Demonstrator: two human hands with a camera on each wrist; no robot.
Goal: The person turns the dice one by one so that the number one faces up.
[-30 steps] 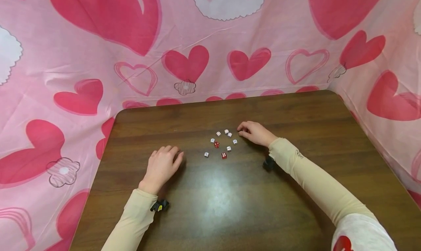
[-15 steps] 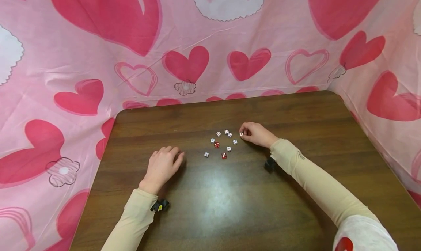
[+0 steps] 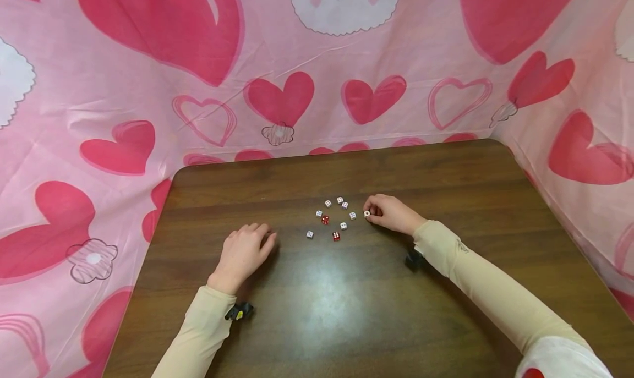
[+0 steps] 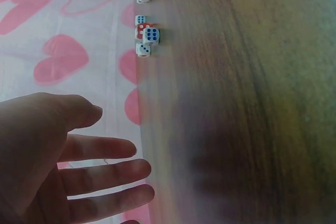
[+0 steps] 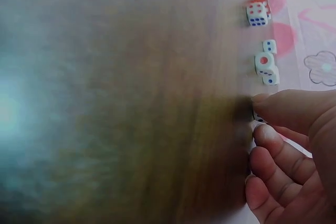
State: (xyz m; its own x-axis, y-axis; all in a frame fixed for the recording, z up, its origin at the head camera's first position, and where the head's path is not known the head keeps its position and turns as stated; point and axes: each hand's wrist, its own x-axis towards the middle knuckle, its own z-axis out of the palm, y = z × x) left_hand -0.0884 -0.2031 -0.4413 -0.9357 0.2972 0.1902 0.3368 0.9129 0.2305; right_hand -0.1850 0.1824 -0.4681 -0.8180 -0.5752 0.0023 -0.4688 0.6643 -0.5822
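- My right hand (image 3: 393,213) pinches a white die (image 3: 367,214) between thumb and fingertips, just right of the other dice.
- My left hand (image 3: 241,254) holds nothing, its fingers loosely extended, well apart from that die.
- Seven more white dice (image 3: 353,215) and two red dice (image 3: 336,236) lie between my hands on a brown table (image 3: 307,334).
- Pink heart-patterned cloth (image 3: 327,64) hangs behind.

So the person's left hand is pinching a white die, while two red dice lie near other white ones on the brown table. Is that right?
Not quite: the right hand is pinching the white die, as the head view shows. Two red dice do lie near other white ones on the brown table.
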